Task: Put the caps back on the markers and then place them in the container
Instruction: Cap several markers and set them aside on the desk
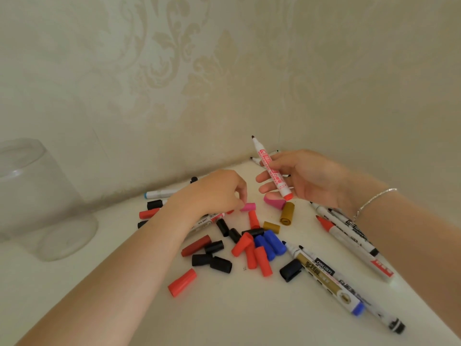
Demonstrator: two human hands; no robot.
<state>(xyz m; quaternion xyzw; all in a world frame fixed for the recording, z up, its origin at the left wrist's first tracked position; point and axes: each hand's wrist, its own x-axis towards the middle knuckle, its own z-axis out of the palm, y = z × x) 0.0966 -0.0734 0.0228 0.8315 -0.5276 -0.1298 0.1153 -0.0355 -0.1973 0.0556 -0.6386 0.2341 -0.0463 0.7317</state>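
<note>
R hand (309,178) holds red whiteboard marker (270,169) uncapped, tip up, fingers and thumb curled round the barrel, raised above the white tabletop (249,315)

L hand (217,193) reaches down into the cap pile, fingertips closing on a pink cap (248,207) that lies on the surface; looks like a pinch but contact is partly hidden by the fingers, so grip not fully confirmed

Clear plastic container (45,201) stands far L, well apart from both hands, seems to hold nothing yet

Loose caps scattered mid-table: red cap (182,282) nearest the viewer, black caps (212,262), blue caps (270,242), gold cap (287,213). Uncapped markers lie R, incl. gold Deli marker (326,277) and a red-tipped marker (349,242); more markers under and behind L forearm

Est. stage: early, cap selection for 1st marker

Risks:
- colour mismatch: marker in R hand is red-ended, cap under L fingers is pink; may not fit or leaves a red cap w/o a marker
- exposed tip could smear ink on fingers or table
- L forearm sweeps over markers, could roll caps off the edge
- small round cap may slip from the pinch
</note>
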